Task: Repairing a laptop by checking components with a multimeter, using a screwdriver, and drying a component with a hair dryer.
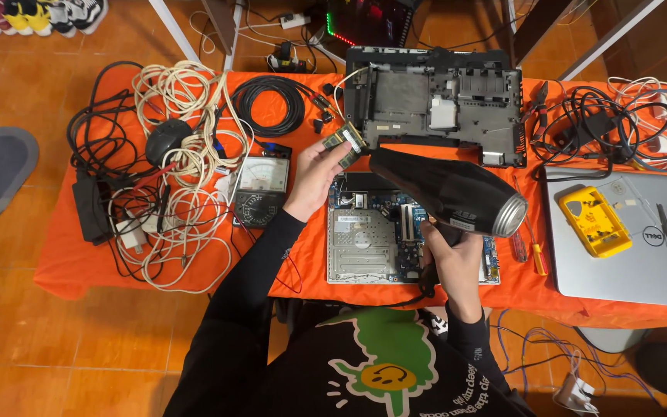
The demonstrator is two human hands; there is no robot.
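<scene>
Head view is showing the left hand point(312, 179) pinching a small, light, breakable memory card point(344, 144) by its edges above the orange table point(63, 266), while the right hand point(451, 259) is gripping a heavy black hair dryer point(445, 191) by its handle.

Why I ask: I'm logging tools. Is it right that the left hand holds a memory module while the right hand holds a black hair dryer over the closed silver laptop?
Not quite. In the head view the left hand holds the memory module and the right hand holds the black hair dryer, but over the bare circuit board, not the closed silver laptop.
</scene>
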